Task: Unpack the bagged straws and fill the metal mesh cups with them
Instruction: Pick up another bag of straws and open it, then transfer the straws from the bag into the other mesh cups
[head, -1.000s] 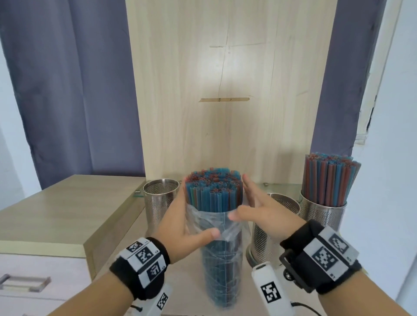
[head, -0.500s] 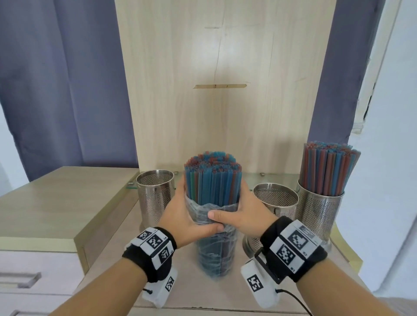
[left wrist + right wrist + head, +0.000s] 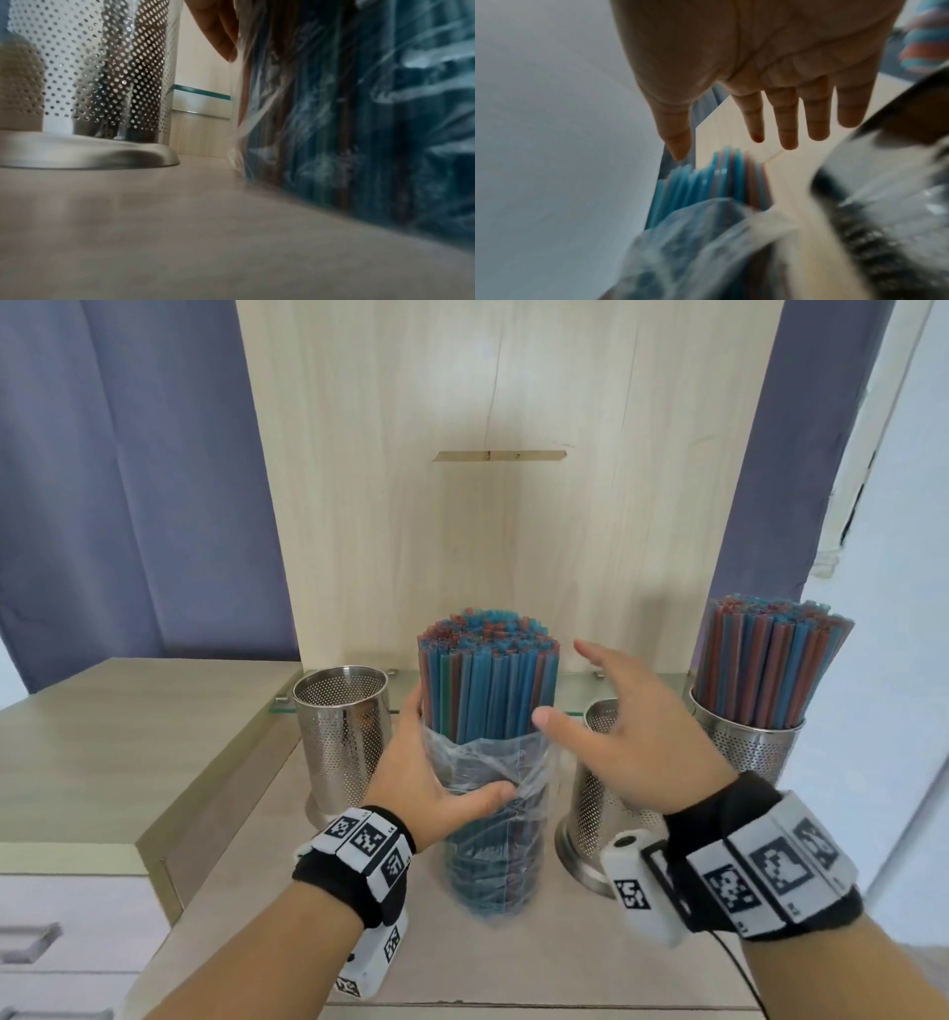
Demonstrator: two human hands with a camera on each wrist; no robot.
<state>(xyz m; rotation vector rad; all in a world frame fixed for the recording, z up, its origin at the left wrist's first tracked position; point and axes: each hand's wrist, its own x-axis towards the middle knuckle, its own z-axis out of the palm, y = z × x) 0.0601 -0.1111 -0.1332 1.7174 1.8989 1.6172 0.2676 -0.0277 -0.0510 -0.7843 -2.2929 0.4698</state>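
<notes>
A tall bundle of blue and red straws stands upright on the counter, its lower half wrapped in a clear plastic bag. My left hand grips the bundle at the bag's rolled-down edge, thumb across the front; the left wrist view shows the bag close up. My right hand hovers open just right of the straws, fingers spread, touching nothing; the right wrist view shows its straight fingers above the straw tips. An empty mesh cup stands left, another right behind my right hand.
A third mesh cup at the far right is full of straws. A wooden panel rises behind the counter. A raised cabinet top lies to the left, with drawers below.
My right hand let go of the bundle and lifted off to the right, fingers spreading open. The left hand keeps its grip. The bag sits lower on the straws than a second ago.
</notes>
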